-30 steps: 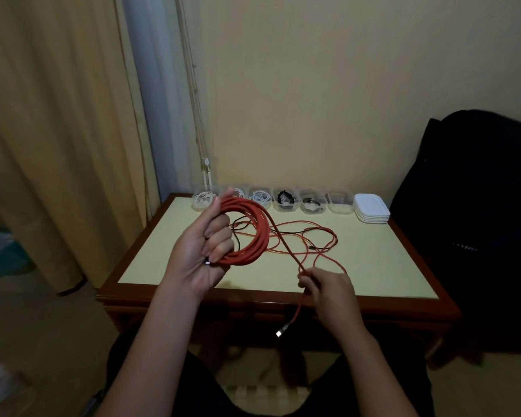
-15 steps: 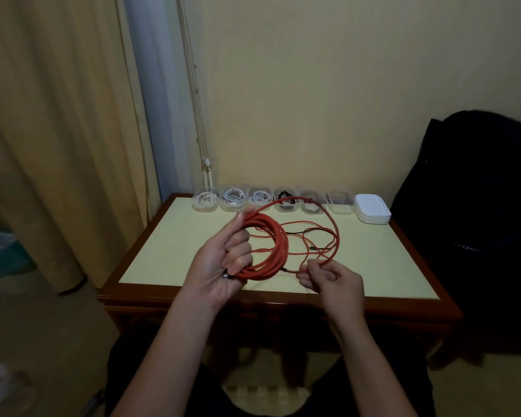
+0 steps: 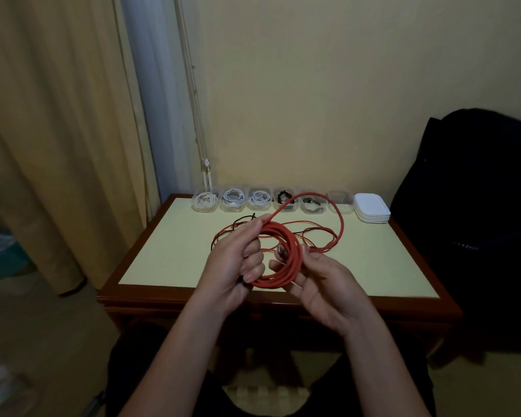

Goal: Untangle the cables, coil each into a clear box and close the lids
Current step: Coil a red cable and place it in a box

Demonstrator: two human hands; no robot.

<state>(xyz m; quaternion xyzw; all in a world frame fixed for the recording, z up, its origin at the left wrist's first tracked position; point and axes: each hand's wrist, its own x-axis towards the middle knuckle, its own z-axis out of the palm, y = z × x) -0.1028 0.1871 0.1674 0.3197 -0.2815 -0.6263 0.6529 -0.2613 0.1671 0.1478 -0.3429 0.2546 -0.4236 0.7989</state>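
Head view: left hand (image 3: 235, 260) curls its fingers round red cable (image 3: 272, 282) coil; right hand (image 3: 322, 284) pinches loose loop arcing right, nearer empty box (image 3: 340, 201) beyond.

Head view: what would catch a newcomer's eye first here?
A thick orange-red cable coil hangs mid-frame, gripped by the left hand; the right hand pinches its loose loop. Small clear plastic boxes line the far edge of the yellow-topped wooden table, white lids stacked at their right.
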